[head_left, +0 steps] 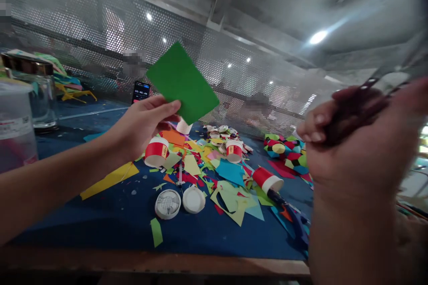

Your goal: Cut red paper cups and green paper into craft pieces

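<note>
My left hand (143, 120) pinches a green square of paper (182, 82) by its lower left edge, between thumb and fingers, held up above the table. Raised at the right, my right hand (361, 142) is closed around a pair of scissors (351, 113) with dark handles; motion blurs their grey upper part, and their tips cannot be made out. Below the hands lie many coloured paper scraps (230, 200). Among them are a red and white paper cup (156, 152), a second cup (234, 151) and a tipped one (267, 180).
Two round white pieces (168, 204) lie near the table's front edge (167, 260). A dark blue tool (297, 222) rests at the right. Patchwork paper balls (287, 151) sit behind it. At the left stand a glass jar (43, 98) and a plastic tub (15, 129). A phone (140, 91) shows a timer.
</note>
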### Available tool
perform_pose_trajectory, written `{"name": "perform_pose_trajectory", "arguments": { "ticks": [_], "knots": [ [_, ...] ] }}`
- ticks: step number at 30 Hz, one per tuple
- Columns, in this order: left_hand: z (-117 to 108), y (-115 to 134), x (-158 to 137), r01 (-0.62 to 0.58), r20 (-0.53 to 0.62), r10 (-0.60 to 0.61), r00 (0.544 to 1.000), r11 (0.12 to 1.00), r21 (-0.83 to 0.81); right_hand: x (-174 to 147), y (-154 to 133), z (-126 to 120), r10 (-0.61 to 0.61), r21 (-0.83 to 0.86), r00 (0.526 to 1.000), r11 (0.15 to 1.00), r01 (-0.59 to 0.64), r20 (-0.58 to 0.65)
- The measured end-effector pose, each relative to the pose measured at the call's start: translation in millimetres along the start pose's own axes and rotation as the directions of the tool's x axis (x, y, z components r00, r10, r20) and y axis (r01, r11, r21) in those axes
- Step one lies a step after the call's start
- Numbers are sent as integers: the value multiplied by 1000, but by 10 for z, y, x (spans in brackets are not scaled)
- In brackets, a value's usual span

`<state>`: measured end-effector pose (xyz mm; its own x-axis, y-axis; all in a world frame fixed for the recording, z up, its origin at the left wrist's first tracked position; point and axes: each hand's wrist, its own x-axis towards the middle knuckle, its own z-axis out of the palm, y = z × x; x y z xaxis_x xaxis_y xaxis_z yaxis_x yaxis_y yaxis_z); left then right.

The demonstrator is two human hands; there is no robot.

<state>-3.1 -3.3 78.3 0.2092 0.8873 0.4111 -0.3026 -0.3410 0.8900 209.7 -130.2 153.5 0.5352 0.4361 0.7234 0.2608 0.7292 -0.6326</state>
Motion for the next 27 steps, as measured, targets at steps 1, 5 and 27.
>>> {"name": "perform_pose_trajectory", "arguments": {
  "ticks": [1, 5, 27],
  "knots": [
    [38, 55, 31, -23, 11, 24, 1000, 999, -42, -14, 28, 39, 20, 41, 1000, 999, -21, 19],
    [130, 219, 138, -106, 42, 113, 993, 984, -141, -92, 205, 164, 100, 46, 976, 993, -111, 193],
    [260, -271, 286, -104, 233, 94, 968, 994, 32, -1151, 1510, 168, 569, -134, 751, 817, -560, 334]
  ]
}}
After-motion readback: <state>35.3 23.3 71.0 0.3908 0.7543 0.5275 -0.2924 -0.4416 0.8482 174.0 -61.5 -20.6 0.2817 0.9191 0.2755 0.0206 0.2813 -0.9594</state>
